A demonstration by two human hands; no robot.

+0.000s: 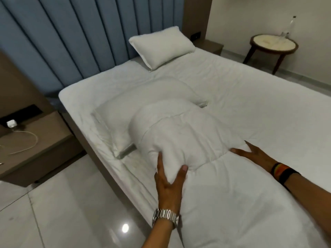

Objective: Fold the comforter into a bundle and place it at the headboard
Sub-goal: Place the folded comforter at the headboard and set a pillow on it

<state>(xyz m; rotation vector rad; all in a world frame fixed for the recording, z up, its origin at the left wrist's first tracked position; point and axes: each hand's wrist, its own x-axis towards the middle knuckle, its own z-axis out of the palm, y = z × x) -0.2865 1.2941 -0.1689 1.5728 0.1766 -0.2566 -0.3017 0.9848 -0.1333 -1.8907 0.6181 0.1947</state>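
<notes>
The white comforter (pixel 180 133) lies on the bed as a puffy rolled bundle, its unrolled part stretching toward me along the near edge. My left hand (pixel 169 179) grips the bundle's near left corner, thumb and fingers pinching the fabric. My right hand (pixel 254 154) rests at the bundle's right side, fingers spread, some tucked under the fold. The blue padded headboard (pixel 71 42) stands at the far end. One pillow (pixel 162 47) leans near it; a second pillow (pixel 125 108) lies just behind the bundle.
A brown nightstand (pixel 32 140) with a white charger and cable stands left of the bed. At the far right, a round side table (pixel 274 44) carries a glass bottle. Glossy tiled floor (pixel 71 212) runs along the bed's left side.
</notes>
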